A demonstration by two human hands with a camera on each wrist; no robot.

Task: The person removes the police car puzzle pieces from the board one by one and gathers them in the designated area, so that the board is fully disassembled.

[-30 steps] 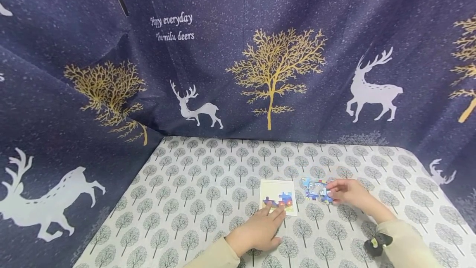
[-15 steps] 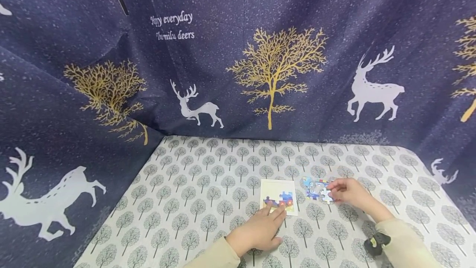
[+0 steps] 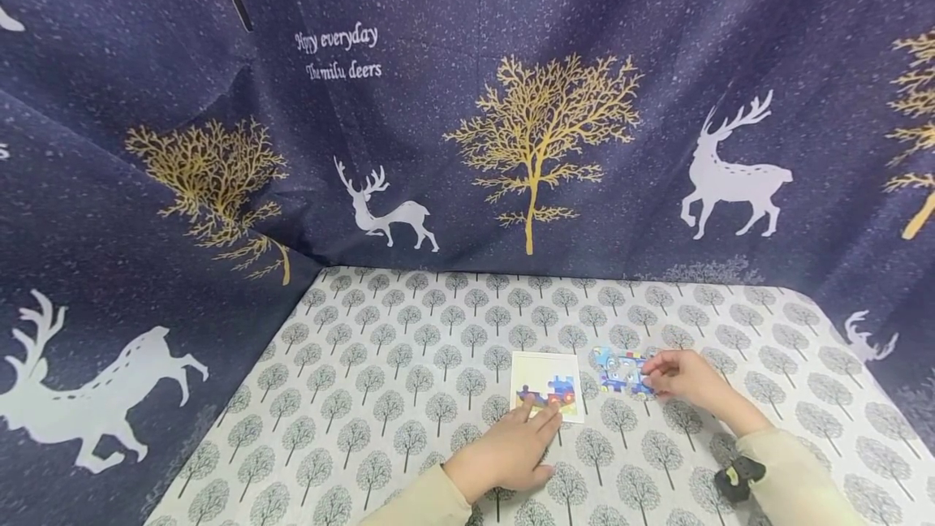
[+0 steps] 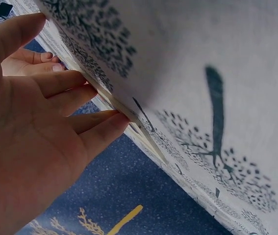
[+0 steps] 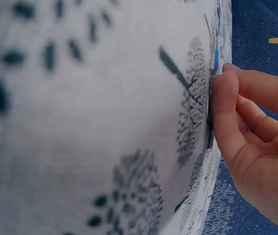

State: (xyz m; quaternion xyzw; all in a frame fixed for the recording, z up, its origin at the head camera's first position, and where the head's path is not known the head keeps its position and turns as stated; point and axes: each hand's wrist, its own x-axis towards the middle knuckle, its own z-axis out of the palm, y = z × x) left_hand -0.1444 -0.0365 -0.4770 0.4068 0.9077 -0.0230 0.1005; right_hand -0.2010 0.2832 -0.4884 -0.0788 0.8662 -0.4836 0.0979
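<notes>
My left hand (image 3: 509, 449) rests with straight fingers on the lower edge of a square white-bordered puzzle board (image 3: 536, 360). Puzzle pieces showing a red and blue train (image 3: 561, 388) fill the board's lower part, and its upper part is pale. In the left wrist view my fingertips (image 4: 121, 117) press on the thin edge of the board. Right of the board lies a group of blue cartoon-vehicle puzzle pieces (image 3: 613, 372). At its right side my right hand (image 3: 682, 380) pinches a blue puzzle piece (image 3: 644, 382) between thumb and bent fingers; the fingers partly hide it.
A white cloth printed with grey trees (image 3: 409, 347) covers the table. Behind and left of it hangs a dark blue curtain (image 3: 453, 144) with deer and golden trees. A black band (image 3: 739, 477) is on the right sleeve.
The puzzle piece at my right fingertips looked pale and glossy half a second ago; now its blue print shows and it lines up with the group. My left hand has not moved.
</notes>
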